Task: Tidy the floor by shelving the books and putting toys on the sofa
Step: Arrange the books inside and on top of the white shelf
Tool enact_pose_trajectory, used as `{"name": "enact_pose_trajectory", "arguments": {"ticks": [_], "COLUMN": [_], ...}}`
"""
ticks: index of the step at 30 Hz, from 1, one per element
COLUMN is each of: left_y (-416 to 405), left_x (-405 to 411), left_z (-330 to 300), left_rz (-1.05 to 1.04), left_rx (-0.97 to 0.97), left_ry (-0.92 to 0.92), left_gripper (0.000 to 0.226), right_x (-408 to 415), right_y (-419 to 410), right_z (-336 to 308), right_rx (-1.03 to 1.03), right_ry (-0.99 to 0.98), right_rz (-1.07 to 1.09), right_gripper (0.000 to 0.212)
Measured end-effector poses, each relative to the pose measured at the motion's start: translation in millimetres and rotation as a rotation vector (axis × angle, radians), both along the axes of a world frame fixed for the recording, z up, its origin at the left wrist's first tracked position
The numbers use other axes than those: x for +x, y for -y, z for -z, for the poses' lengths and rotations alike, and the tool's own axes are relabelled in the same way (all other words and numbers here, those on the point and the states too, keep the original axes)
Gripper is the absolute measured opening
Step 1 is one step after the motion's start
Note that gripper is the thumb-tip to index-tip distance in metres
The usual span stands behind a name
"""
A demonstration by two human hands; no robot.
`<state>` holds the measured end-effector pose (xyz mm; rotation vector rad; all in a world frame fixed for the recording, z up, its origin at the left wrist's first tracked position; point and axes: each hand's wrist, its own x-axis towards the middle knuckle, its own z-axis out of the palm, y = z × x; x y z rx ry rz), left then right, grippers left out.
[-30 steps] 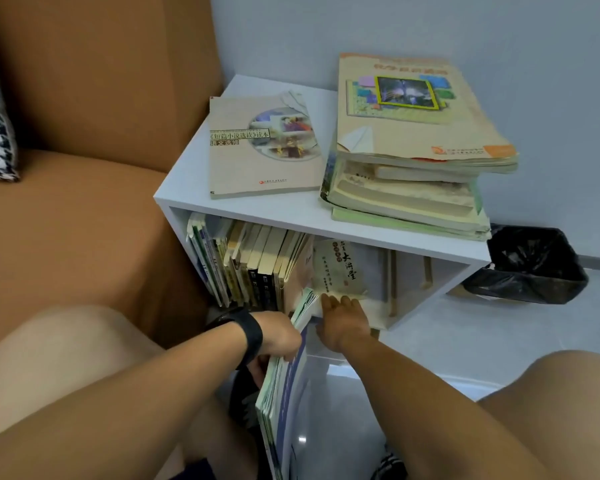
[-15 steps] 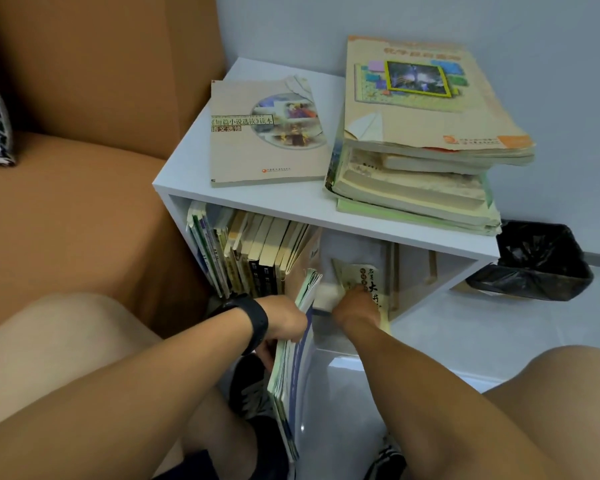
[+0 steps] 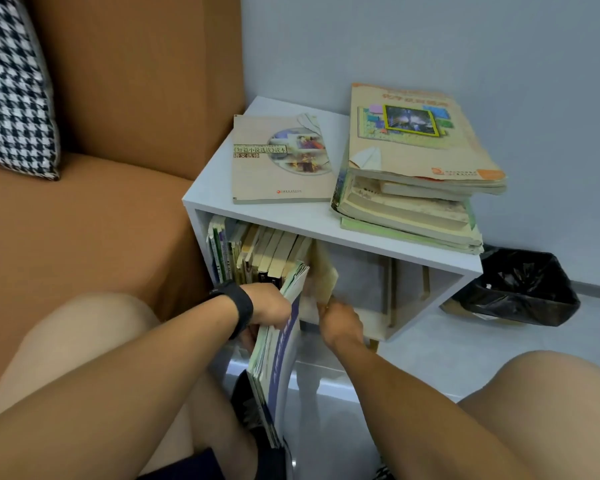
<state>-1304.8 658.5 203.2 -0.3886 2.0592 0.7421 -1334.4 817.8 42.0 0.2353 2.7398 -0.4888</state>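
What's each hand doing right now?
Left hand: grips a bundle of thin books.
Right hand: holds a beige book at the shelf opening; blurred.

Just beyond my hands stands a white shelf on the pale floor, beside the sofa. On its top, up and away from my grip, a thin book lies flat, and to the right of it a pile of worn books. Inside, a row of books stands right above my left hand.
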Motion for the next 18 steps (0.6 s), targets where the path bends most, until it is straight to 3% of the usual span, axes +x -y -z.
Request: {"name": "enact_pose_trajectory", "arguments": {"ticks": [3, 5, 8, 10, 12, 14, 18], "left_y": [16, 30, 43, 45, 44, 44, 47], "left_x": [3, 5, 7, 6, 3, 0, -4], "left_z": [-22, -32, -36, -34, -33, -37, -47], "left_rz": [0.081, 0.132, 0.131, 0.184, 0.242, 0.319, 0.424], "left_rx": [-0.056, -0.096, -0.112, -0.153, -0.213, -0.231, -0.245], "left_ry": [-0.037, -0.059, -0.065, -0.101, -0.182, -0.188, -0.173], "left_gripper": [0.014, 0.021, 0.015, 0.007, 0.018, 0.021, 0.018], "right_x": [3, 3, -9, -21, -32, -43, -62], "right_y": [13, 19, 31, 41, 49, 55, 67], "right_z": [3, 9, 2, -12, -33, -49, -67], "right_rx": [0.051, -0.133, -0.630, -0.822, -1.015, -1.119, -1.056], "right_ry": [0.088, 0.144, 0.208, 0.200, 0.215, 0.228, 0.289], "right_rz": [-0.185, -0.206, -0.036, 0.136, 0.359, 0.453, 0.367], "right_gripper": [0.021, 0.041, 0.050, 0.043, 0.034, 0.028, 0.080]}}
